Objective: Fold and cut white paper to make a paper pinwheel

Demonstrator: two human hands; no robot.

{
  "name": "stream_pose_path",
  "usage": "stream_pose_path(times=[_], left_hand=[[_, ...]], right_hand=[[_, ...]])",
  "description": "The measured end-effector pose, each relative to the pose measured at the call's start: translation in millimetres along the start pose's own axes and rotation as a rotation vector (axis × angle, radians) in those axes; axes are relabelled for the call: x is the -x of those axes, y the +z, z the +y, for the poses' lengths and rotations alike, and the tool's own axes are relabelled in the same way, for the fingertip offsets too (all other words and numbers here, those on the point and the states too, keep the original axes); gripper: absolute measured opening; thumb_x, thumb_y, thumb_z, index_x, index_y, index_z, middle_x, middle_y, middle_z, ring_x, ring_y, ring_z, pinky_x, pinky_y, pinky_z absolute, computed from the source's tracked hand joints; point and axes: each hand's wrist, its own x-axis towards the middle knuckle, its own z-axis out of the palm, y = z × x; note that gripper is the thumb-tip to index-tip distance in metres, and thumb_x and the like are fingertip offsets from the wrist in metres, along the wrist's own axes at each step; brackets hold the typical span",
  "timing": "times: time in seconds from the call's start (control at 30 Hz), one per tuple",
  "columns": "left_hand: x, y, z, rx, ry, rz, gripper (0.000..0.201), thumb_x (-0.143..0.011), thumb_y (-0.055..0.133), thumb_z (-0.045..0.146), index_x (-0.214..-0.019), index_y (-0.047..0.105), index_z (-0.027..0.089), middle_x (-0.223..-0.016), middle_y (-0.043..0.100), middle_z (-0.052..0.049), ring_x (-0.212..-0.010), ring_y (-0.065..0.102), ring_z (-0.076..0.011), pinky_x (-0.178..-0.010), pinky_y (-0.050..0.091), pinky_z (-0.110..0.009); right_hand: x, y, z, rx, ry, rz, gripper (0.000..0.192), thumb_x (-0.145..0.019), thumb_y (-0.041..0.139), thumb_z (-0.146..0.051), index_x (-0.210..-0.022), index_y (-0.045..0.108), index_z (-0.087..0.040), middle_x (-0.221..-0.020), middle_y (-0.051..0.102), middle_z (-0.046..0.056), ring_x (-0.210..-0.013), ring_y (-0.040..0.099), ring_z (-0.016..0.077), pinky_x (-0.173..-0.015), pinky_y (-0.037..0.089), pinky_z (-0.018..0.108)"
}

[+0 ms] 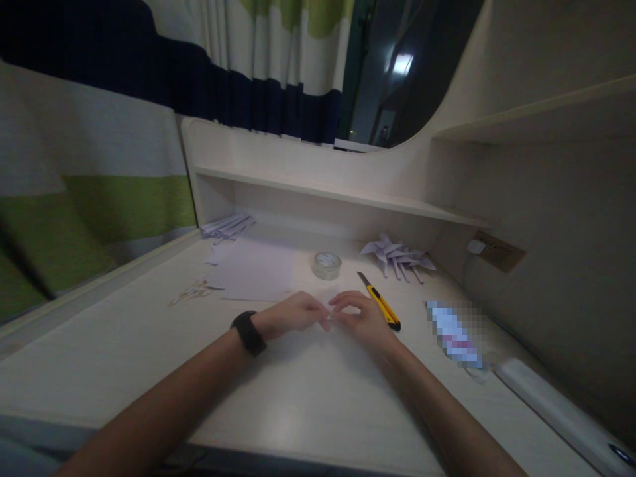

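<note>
Small pale piece (pixel 330 317), apparently paper, lies between the fingertips above the desk (pixel 298 411); likely light, flexible, easily creased, best held by its edges. Left hand (pixel 297 313) and right hand (pixel 365 322) both pinch it; tape roll (pixel 326 267) stands beyond.

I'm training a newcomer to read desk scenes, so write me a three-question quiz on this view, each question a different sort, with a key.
1. Which wrist wears the black band?
2. What lies closest to the right hand?
(A) the wall socket
(B) the yellow cutter
(C) the curtain
3. True or false: in the picture, the tape roll is to the left of the pinwheel-like paper shapes.

Key: 1. The left. 2. B. 3. True.
</note>
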Motion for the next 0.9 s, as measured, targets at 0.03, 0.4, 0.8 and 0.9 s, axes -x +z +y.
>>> stream_pose_path(times=[0.03, 0.4, 0.8, 0.9], left_hand=[[0, -0.1, 0, 0.002, 0.005, -0.002, 0.038, -0.082, 0.052, 0.041, -0.081, 0.07, 0.008, -0.048, 0.035, 0.006, -0.045, 0.029, -0.0072, -0.044, 0.02, -0.022], [8, -2.5, 16, -0.018, 0.029, -0.004, 0.039, -0.083, 0.049, 0.041, -0.076, 0.069, 0.008, -0.048, 0.039, 0.004, -0.047, 0.032, -0.008, -0.047, 0.023, -0.022], [4, -10.1, 1, -0.08, 0.036, 0.004, 0.04, -0.082, 0.049, 0.042, -0.079, 0.07, 0.009, -0.051, 0.041, 0.003, -0.047, 0.033, -0.0085, -0.046, 0.024, -0.022], [4, -9.9, 1, -0.066, 0.02, -0.01, 0.039, -0.083, 0.05, 0.042, -0.079, 0.07, 0.009, -0.05, 0.04, 0.004, -0.046, 0.031, -0.0079, -0.046, 0.023, -0.022]], right_hand=[[0, 0, 1, 0.001, 0.001, -0.002, 0.005, -0.073, 0.07, -0.02, -0.069, 0.067, -0.022, -0.086, 0.07, 0.005, -0.085, 0.062, 0.0187, -0.081, 0.047, 0.033], [3, 2, -3, 0.12, 0.059, -0.006, 0.005, -0.073, 0.067, -0.016, -0.075, 0.066, -0.021, -0.085, 0.068, 0.004, -0.082, 0.062, 0.0187, -0.077, 0.049, 0.032], [9, 12, -3, 0.144, 0.122, 0.024, 0.024, -0.077, 0.061, -0.019, -0.101, 0.058, -0.023, -0.088, 0.068, 0.003, -0.08, 0.063, 0.0169, -0.071, 0.05, 0.029], [6, 12, -5, 0.06, 0.155, 0.081, 0.044, -0.071, 0.068, -0.021, -0.111, 0.05, -0.023, -0.084, 0.068, 0.001, -0.073, 0.063, 0.016, -0.067, 0.049, 0.028]])
